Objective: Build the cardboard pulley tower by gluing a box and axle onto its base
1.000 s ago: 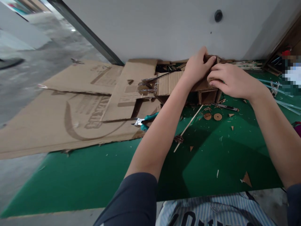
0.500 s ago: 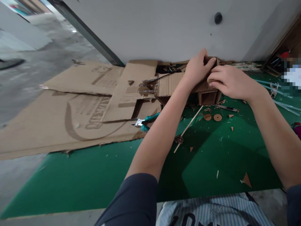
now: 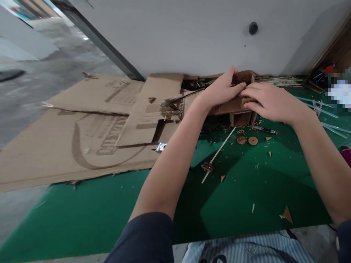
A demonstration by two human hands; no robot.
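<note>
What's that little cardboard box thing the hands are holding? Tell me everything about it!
The small cardboard model is brown corrugated board, boxy, with an open square compartment showing at its lower front. It stands on the green mat close to the white wall. The left hand grips its top from the left, and the right hand lies over its right side, hiding much of it.

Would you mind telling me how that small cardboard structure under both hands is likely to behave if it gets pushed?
The cardboard structure is probably light and would slide on the green mat. Its open, hollow compartment suggests thin walls that could crush. The left hand and right hand both rest on it.
</note>
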